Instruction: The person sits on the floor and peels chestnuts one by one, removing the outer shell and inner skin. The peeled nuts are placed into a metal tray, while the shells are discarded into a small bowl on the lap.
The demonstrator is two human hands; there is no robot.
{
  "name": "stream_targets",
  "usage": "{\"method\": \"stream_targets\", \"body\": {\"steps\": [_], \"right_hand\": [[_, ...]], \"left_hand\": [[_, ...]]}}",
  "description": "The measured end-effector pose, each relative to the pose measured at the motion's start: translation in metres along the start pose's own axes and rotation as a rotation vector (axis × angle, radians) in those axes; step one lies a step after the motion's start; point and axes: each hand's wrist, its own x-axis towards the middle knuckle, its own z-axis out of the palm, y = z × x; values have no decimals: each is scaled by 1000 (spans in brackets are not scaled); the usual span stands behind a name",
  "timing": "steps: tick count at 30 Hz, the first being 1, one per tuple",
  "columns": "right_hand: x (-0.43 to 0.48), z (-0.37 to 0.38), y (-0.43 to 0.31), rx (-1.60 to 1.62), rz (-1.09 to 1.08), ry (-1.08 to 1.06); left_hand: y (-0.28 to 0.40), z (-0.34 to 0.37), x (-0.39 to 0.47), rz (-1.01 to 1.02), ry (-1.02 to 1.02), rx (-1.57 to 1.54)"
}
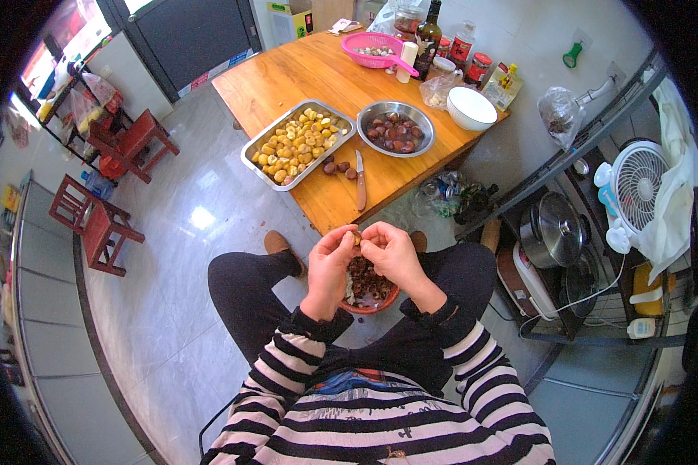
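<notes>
Fingertips of my left hand [331,261] and my right hand [392,256] meet around a partly peeled chestnut [357,238], mostly hidden by the fingers. Below them, between my knees, a red bucket [378,308] holds brown chestnut shells [365,279]. Ahead on the wooden table [308,70], a rectangular steel tray [288,187] is full of yellow peeled chestnuts [296,142]. To its right, unpeeled chestnuts [394,133] sit in a round steel bowl [427,144]. A knife with a wooden handle [360,189] lies near the front edge, beside several loose chestnuts [340,167].
A white bowl [471,108], a pink strainer [355,40], a dark bottle [427,43] and jars [477,68] stand at the table's back right. Shelves at right hold a lidded pot [558,229] and a white fan [640,186]. Red wooden chairs [102,229] stand at left.
</notes>
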Motion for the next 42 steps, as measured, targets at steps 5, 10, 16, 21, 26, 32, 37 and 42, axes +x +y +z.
{"method": "stream_targets", "body": {"steps": [5,10,16,21,26,32,37,42], "right_hand": [[-11,5,-2,-244,-213,75],[-9,3,-7,-309,-212,26],[-11,-2,-11,-484,-581,5],[-11,-7,-13,-415,-479,-23],[-13,-8,-19,-424,-499,-15],[-14,-10,-19,-399,-495,-35],[-16,-9,-16,-340,-421,-50],[-16,-14,-16,-414,-511,-80]], "left_hand": [[5,2,-1,-139,32,-56],[11,-2,0,-237,54,-54],[16,-5,0,-218,-50,228],[21,0,-7,-94,-188,296],[21,2,-9,22,-218,500],[18,2,-9,66,-239,568],[12,0,-10,71,-210,563],[14,3,-14,96,-148,686]]}}
